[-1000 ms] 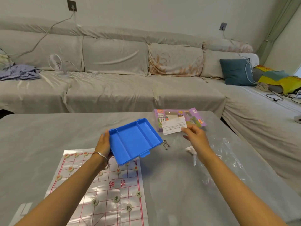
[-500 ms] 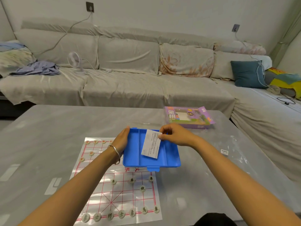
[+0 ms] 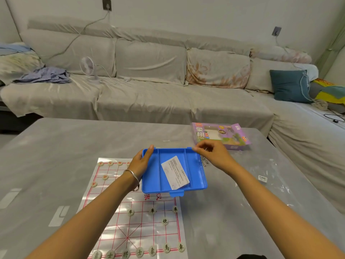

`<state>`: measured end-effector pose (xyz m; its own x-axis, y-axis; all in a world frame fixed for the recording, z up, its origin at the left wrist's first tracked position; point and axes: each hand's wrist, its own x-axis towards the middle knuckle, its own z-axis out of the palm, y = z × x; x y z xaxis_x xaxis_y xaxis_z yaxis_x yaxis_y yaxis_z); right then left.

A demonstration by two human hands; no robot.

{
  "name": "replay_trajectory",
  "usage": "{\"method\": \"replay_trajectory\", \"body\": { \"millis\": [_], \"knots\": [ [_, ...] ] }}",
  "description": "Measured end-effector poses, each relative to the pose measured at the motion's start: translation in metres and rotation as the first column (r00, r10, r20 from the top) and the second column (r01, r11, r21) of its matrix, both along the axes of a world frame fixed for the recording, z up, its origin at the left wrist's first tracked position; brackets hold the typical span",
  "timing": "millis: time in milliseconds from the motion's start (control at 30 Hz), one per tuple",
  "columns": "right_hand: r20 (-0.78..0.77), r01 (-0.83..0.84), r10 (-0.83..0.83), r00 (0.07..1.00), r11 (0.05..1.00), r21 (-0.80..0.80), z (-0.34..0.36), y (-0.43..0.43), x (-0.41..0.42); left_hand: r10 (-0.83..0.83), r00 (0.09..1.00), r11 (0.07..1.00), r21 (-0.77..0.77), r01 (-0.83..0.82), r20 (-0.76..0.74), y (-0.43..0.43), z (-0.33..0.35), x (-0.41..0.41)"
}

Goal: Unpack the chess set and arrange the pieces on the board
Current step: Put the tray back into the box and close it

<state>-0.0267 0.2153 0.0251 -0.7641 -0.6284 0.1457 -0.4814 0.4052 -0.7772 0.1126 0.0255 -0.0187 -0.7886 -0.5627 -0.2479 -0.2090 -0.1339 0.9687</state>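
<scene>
Mid-frame, my left hand [image 3: 141, 162] grips the blue plastic tray [image 3: 151, 181] by its left edge; my right hand [image 3: 212, 156] pinches its top right corner with curled fingers.

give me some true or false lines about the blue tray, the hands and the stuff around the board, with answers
1. A white paper slip lies inside the blue tray. True.
2. The left hand grips the tray's left edge. True.
3. The purple box sits on the sofa. False: it lies on the table, just beyond the right hand.
4. The board has no pieces on it. False: round pieces stand on it, including a row along its near edge.
5. A small fan stands on the sofa. True.
</scene>
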Motion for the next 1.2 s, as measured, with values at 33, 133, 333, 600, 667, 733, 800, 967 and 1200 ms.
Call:
{"method": "replay_trajectory", "body": {
  "millis": [33,133,333,600,667,733,800,967,1200],
  "knots": [
    [0.024,0.047,-0.046,0.999,0.998,-0.047,-0.004,0.004,-0.007,0.011,1.000,1.000,-0.002,-0.011,0.002,-0.002,-0.002,-0.004],
    [0.211,0.214,-0.181,0.961,0.966,-0.147,-0.021,0.018,-0.031,0.043,0.999,0.999,-0.007,-0.043,0.001,-0.010,-0.008,-0.018],
    [0.288,0.340,-0.320,0.903,0.940,-0.022,-0.095,0.027,-0.080,0.077,0.997,0.997,-0.012,-0.077,0.024,-0.035,-0.027,-0.049],
    [0.058,0.485,-0.499,0.865,0.859,0.162,-0.162,-0.001,-0.113,0.101,0.995,0.995,0.023,-0.102,0.027,-0.056,-0.051,-0.076],
    [0.003,0.503,-0.507,0.862,0.856,0.122,-0.167,-0.001,-0.112,0.103,0.995,0.995,0.015,-0.103,0.017,-0.056,-0.055,-0.078],
    [-0.022,0.490,-0.491,0.871,0.865,0.108,-0.170,0.001,-0.112,0.101,0.994,0.995,0.015,-0.102,0.027,-0.057,-0.059,-0.080],
    [-0.028,0.467,-0.468,0.883,0.874,0.134,-0.170,0.003,-0.114,0.100,0.994,0.994,0.029,-0.101,0.043,-0.056,-0.059,-0.078],
    [0.113,0.401,-0.429,0.896,0.893,0.207,-0.158,0.007,-0.110,0.099,0.993,0.994,0.036,-0.101,0.058,-0.051,-0.057,-0.072],
    [0.209,0.259,-0.227,0.951,0.956,-0.138,-0.095,-0.010,-0.066,0.069,0.994,0.997,0.028,-0.071,0.081,-0.040,-0.054,-0.059]
  ]
}}
